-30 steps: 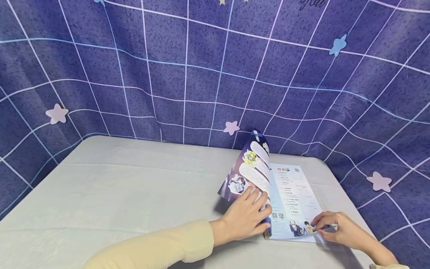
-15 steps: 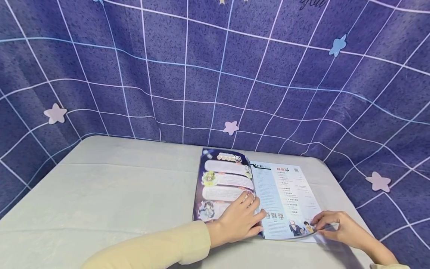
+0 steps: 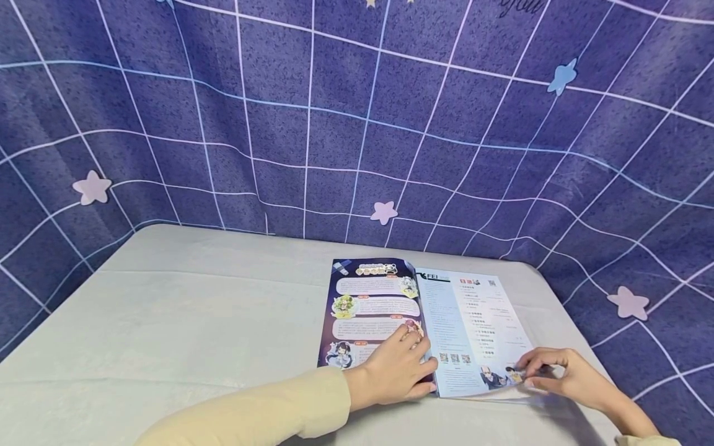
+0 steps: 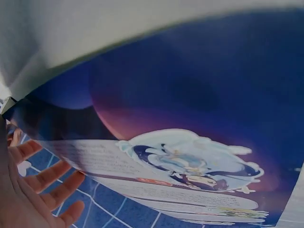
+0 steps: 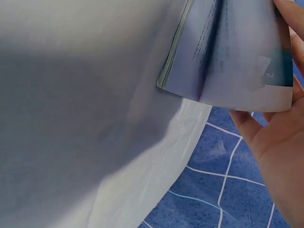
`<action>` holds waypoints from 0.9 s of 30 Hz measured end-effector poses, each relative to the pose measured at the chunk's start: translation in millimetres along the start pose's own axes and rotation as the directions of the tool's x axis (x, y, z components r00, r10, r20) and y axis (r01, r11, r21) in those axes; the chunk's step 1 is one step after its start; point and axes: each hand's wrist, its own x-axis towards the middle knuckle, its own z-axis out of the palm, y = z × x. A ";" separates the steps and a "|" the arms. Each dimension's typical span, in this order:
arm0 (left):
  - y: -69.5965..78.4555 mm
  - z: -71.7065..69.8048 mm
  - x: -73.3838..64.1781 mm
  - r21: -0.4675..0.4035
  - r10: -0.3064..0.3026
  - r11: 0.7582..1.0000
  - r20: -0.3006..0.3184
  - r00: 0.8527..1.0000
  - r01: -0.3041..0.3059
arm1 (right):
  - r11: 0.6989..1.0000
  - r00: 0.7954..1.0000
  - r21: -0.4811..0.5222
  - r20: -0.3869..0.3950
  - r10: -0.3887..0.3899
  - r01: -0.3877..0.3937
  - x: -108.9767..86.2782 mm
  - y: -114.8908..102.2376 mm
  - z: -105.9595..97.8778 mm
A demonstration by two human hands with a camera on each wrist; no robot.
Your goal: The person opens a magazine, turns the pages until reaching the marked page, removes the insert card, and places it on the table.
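An open magazine lies on the grey-white cloth at the right of the head view. Its dark purple left page (image 3: 378, 305) carries cartoon figures and text bubbles, and a pale blue contents page (image 3: 474, 322) faces it. My left hand (image 3: 393, 365) rests on the lower part of the left page near the spine, fingers spread and loosely bent; the left wrist view has this page bowed up close to the camera. At the bottom right corner, my right hand (image 3: 563, 375) pinches the contents page and holds it slightly raised. Its underside (image 5: 242, 71) shows in the right wrist view.
A light cloth (image 3: 184, 322) covers the surface, which extends widely to the left of the magazine. Behind and at the right hangs a blue-purple curtain (image 3: 279, 136) with white grid lines and stars. The surface's right edge runs close beside my right hand.
The dark left page, standing raised and curled a second ago, has swung down to the left and lies flatter. My left hand shifted slightly left. The right hand keeps its pinch, with the corner slightly higher.
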 end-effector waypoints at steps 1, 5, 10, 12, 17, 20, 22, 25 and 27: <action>-0.2 0.5 -0.2 0.001 0.005 1.000 -0.005 1.000 -0.005 | 1.000 1.000 -0.011 0.001 0.003 -0.003 0.3 -0.4 -0.1; -1.0 3.8 0.0 0.000 0.020 1.000 -0.021 1.000 -0.020 | 0.999 0.999 -0.035 -0.004 -0.033 0.033 0.7 1.5 -0.7; -3.1 4.6 2.1 -0.020 0.038 0.999 0.006 0.999 -0.037 | 0.991 0.999 -0.130 -0.031 -0.017 0.013 0.6 -1.3 -2.6; -3.7 3.5 3.3 -0.023 0.043 0.999 0.022 0.999 -0.043 | 0.986 0.998 -0.164 -0.057 -0.005 -0.004 0.8 -3.0 -3.2; -4.6 2.0 6.8 -0.043 0.043 0.998 0.042 0.998 -0.041 | 0.978 0.992 -0.207 -0.122 0.002 -0.028 0.9 -2.3 -5.5; -4.5 2.0 9.1 -0.059 0.037 0.998 0.048 0.998 -0.034 | 0.971 0.989 -0.234 -0.150 0.006 -0.041 1.1 -0.1 -7.0; -4.2 2.2 10.5 -0.057 0.037 0.998 0.049 0.998 -0.034 | 0.970 0.986 -0.240 -0.166 -0.001 -0.040 1.0 1.6 -7.9; -3.6 2.3 12.8 -0.049 0.040 0.998 0.049 0.998 -0.038 | 0.969 0.981 -0.245 -0.191 -0.008 -0.040 1.0 3.5 -8.6; -3.0 2.4 14.5 -0.052 0.040 0.998 0.048 0.998 -0.037 | 0.969 0.977 -0.245 -0.211 -0.008 -0.045 1.4 3.7 -8.7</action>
